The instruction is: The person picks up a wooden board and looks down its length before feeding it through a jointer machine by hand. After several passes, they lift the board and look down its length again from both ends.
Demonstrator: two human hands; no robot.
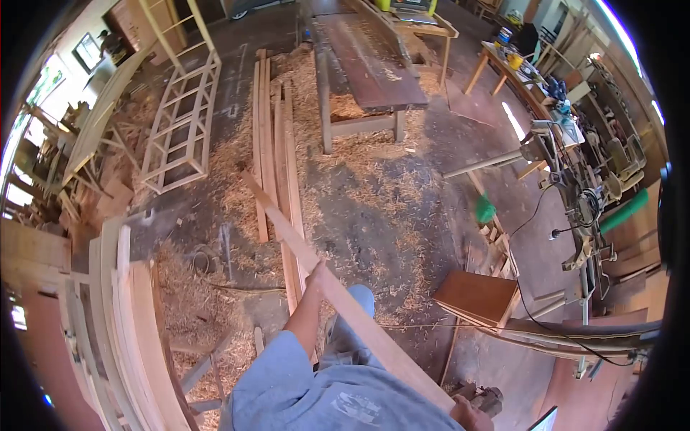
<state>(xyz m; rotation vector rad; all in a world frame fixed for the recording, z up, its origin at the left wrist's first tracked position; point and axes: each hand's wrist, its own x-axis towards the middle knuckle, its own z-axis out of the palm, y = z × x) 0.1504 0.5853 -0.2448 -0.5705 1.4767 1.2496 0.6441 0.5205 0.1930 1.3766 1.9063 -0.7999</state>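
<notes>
A long wooden plank (359, 316) slants across my body, its far end pointing ahead and to the left over the floor. My left hand (316, 277) is closed on the plank's left edge, roughly midway along it. Down at the near end, my right hand (468, 415) wraps round the plank beside my hip, partly cut off by the frame. Beyond the plank, several long boards (267, 158) lie side by side on the shaving-covered floor.
A workbench with a dark board (370, 68) stands ahead. Left are a wooden lattice frame (180, 118) and stacked timber (129, 323). To the right are a brown box (476, 296), a clamp rack (575, 208), a cable (528, 305) and a cluttered table (521, 75).
</notes>
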